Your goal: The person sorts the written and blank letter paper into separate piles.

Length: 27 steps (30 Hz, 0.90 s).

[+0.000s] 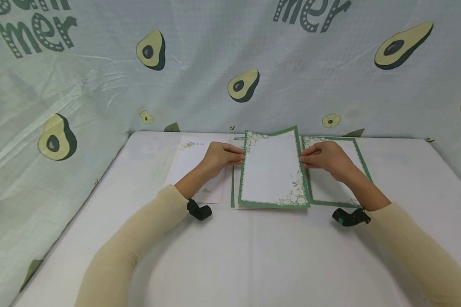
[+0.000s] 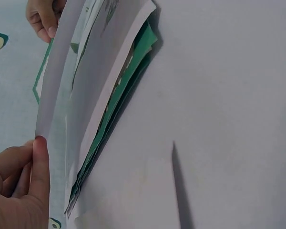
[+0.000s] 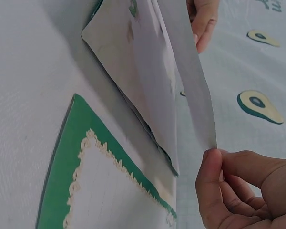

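Both hands hold up a green-bordered sheet of paper [image 1: 272,170] with white flowers in two corners. My left hand [image 1: 223,157] pinches its left edge between thumb and fingers, and my right hand [image 1: 322,157] pinches the opposite edge. In the wrist views the held sheet [image 2: 62,71] stands raised, apart from a small stack of papers [image 2: 114,95] beneath it. Green edges show in that stack, under a white top sheet. To the right lies another green-bordered sheet [image 3: 105,191], partly under my right hand and forearm.
A pale sheet with a small floral print [image 1: 199,183] lies left of the stack, partly behind the left hand. The white table [image 1: 246,256] meets a hanging cloth printed with avocados [image 1: 199,98] at its back edge. Each wrist wears a black camera [image 1: 199,210].
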Motion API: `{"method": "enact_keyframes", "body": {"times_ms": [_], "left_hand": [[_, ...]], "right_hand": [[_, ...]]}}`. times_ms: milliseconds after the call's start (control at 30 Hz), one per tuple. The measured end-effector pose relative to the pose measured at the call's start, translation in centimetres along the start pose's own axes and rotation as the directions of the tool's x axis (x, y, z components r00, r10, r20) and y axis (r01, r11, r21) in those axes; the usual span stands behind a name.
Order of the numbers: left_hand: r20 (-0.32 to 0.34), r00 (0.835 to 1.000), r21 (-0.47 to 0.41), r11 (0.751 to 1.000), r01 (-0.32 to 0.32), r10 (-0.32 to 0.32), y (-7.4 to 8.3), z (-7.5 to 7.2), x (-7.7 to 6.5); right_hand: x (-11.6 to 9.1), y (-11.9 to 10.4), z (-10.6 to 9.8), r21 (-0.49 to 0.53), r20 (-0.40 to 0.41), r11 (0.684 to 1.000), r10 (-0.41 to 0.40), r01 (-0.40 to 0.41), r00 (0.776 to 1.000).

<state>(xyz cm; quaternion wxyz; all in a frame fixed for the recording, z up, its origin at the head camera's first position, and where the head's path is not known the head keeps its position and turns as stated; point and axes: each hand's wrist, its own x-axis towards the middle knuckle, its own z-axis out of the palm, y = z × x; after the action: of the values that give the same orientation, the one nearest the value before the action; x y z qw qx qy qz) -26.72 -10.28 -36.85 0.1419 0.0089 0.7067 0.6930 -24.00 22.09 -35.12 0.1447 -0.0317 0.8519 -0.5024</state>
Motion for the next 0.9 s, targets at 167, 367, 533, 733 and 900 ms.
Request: {"method": "enact_keyframes", "body": {"times_ms": [167,367,533,733,900], "left_hand": [[0.000,1.000,-0.020,1.000,-0.018,0.018,-0.1,0.8,0.4],[0.005,0.999,-0.055,0.998,-0.037,0.037,-0.1,1.7,0.5],[-0.003,0.999,-0.056,0.997,-0.046,0.046,0.0,2.4,0.5],[0.013,0.998,-0.076,0.995,-0.067,0.068,0.5,3.4,0.5],[0.011,0.997,-0.083,0.993,-0.079,0.080,0.9,4.3,0.6]], "right_hand": [[-0.5,0.1,-0.7,-0.017,-0.007,1.000,0.010,-0.010,1.000],[-1.3,0.1,-1.3,-0.020,-0.028,1.000,0.012,-0.013,1.000],[-1.4,0.6,-2.1,0.011,-0.048,1.000,-0.012,0.013,0.999],[-1.4,0.9,-2.9,-0.007,-0.061,1.000,-0.008,0.008,0.998],[-1.6,1.3,-3.7,-0.046,-0.069,0.999,-0.001,-0.002,0.998]]}}
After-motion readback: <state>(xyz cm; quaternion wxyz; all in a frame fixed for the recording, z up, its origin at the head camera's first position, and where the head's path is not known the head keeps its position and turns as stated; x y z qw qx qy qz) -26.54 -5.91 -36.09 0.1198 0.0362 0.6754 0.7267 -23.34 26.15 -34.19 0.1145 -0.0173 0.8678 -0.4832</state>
